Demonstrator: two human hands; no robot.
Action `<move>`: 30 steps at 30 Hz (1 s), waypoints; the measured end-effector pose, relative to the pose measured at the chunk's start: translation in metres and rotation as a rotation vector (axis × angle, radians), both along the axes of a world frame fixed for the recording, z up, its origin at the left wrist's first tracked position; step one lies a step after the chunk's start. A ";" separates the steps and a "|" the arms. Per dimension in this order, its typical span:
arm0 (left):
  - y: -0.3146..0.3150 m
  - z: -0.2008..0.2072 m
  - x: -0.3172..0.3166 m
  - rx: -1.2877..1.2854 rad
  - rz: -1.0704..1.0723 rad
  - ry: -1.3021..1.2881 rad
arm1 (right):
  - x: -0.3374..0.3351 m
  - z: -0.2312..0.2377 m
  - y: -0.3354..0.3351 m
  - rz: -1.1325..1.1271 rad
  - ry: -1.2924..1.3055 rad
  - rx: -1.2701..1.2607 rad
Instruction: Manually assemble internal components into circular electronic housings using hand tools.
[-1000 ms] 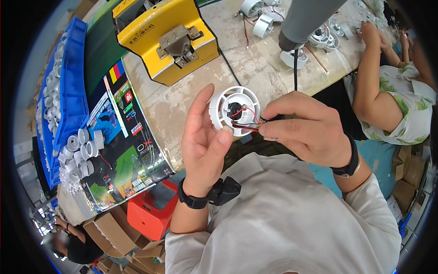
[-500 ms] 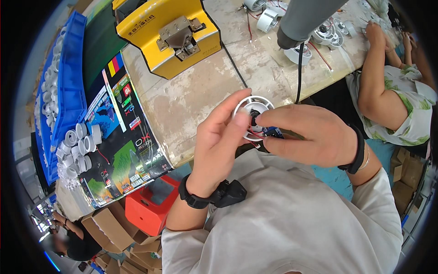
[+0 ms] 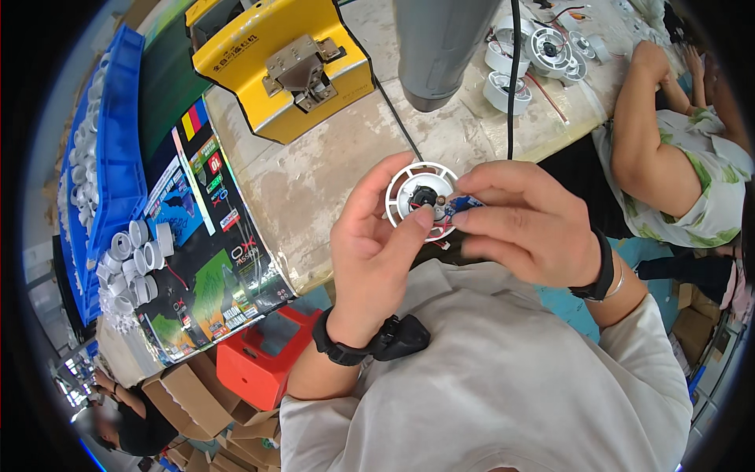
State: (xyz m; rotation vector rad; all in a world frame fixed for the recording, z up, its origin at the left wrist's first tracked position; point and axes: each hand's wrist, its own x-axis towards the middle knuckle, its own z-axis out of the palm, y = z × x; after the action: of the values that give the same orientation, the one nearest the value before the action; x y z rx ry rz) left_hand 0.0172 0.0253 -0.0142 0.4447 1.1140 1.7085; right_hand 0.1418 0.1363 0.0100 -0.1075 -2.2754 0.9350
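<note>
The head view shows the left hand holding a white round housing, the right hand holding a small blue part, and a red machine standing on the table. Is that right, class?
Not quite: the machine on the table is yellow, as the head view shows. The left hand does hold the white round housing, the right hand the small blue part.

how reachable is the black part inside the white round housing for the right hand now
Likely yes: the right hand is beside the white round housing, where the black part mostly shows, though that hand appears to hold a blue circuit board.

A red stool [image 3: 245,371] stands beside cardboard boxes [image 3: 185,400], a yellow machine [image 3: 244,77] on the table [image 3: 287,173].
</note>
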 end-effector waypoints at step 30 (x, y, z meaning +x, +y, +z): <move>-0.002 -0.001 0.004 0.125 -0.038 0.062 | -0.003 0.013 0.025 0.084 -0.177 -0.027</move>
State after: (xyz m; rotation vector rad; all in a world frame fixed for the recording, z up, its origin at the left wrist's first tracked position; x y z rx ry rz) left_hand 0.0217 0.0228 -0.0153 0.5977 1.0398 1.7470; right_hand 0.1391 0.1617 0.0230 -0.1105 -2.4460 1.0365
